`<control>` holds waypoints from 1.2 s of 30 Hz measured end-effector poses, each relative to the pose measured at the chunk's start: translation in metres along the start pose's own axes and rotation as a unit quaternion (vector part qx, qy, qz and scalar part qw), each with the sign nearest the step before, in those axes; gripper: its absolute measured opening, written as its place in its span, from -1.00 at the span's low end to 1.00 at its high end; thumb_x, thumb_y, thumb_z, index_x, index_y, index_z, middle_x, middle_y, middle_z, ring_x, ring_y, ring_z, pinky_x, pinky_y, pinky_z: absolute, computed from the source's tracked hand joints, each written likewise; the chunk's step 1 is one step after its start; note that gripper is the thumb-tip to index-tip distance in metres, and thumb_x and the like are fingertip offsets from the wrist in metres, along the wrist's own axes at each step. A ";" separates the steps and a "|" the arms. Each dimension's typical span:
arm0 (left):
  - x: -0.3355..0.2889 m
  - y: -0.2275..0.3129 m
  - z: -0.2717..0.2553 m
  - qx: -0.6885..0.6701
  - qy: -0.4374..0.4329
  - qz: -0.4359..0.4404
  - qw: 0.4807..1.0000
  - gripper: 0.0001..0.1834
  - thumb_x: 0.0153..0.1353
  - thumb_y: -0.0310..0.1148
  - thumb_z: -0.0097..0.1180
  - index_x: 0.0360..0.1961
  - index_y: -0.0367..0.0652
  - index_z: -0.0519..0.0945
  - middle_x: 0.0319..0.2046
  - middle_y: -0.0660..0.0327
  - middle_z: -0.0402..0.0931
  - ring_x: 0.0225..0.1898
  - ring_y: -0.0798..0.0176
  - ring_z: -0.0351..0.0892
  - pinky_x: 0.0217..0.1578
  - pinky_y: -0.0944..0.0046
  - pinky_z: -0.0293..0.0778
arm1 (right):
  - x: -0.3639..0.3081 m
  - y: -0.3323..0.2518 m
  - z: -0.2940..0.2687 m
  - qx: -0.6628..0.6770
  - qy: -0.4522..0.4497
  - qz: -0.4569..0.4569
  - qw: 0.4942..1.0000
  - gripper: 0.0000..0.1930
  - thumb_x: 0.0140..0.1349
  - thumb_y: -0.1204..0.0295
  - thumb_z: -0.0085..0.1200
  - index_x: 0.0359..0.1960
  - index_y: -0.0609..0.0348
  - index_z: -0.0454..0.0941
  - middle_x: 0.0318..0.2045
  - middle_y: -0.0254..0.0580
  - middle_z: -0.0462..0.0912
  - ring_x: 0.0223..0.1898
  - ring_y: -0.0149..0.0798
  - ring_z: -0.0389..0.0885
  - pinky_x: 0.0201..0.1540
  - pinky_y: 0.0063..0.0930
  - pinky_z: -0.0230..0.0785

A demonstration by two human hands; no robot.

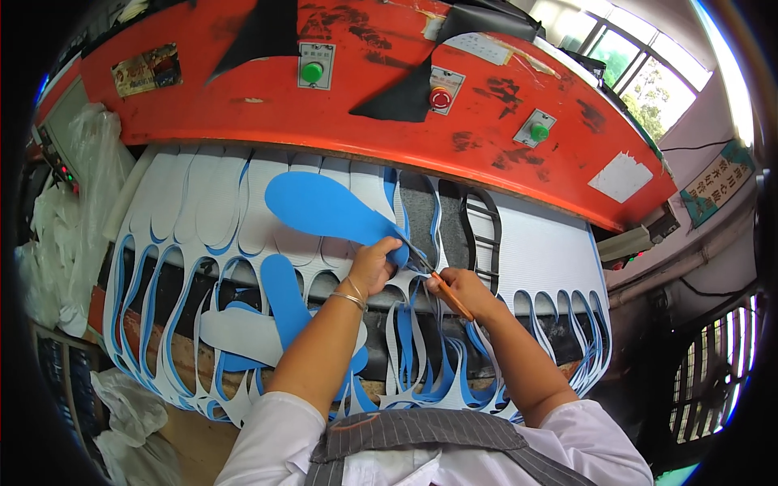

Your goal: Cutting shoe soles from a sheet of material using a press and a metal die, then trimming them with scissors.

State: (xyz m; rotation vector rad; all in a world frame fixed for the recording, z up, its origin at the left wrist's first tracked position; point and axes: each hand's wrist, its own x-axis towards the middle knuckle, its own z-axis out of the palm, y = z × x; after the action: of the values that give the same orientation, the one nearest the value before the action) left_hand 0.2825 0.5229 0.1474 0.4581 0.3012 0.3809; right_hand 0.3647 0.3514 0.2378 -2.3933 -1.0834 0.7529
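My left hand pinches the narrow end of a blue insole, lifted over the white ribbed sheet. My right hand is closed around orange-handled scissors; their dark blades point up and left, at the insole's edge by my left fingers. To the right of the blades lies a black sole-shaped cutting die with crossbars. Loose insoles, one blue and one white, overlap near my left forearm. Scalloped offcut strips, white and blue, hang along the near edge.
A red machine beam spans the far side, carrying green buttons and a red stop button. Black flaps hang over its front. Clear plastic bags hang at the left. A pipe runs along the right.
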 end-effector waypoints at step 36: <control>-0.008 -0.002 -0.020 0.063 0.001 -0.030 0.998 -0.88 0.03 -0.39 0.15 -0.46 -0.22 0.55 -0.49 0.30 0.48 -0.47 0.41 0.45 -0.44 0.39 0.34 | 0.053 -0.008 0.019 -0.037 -0.021 -0.036 0.998 -0.24 0.08 -0.32 -0.11 -0.48 0.33 0.55 -0.64 -0.04 0.50 -0.52 -0.22 0.49 -0.43 -0.27 0.34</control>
State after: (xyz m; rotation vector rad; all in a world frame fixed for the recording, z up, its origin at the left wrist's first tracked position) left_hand 0.2682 0.5254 0.1310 0.5703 0.3409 0.3058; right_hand 0.3781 0.4004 0.2116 -2.3946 -1.2292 0.7533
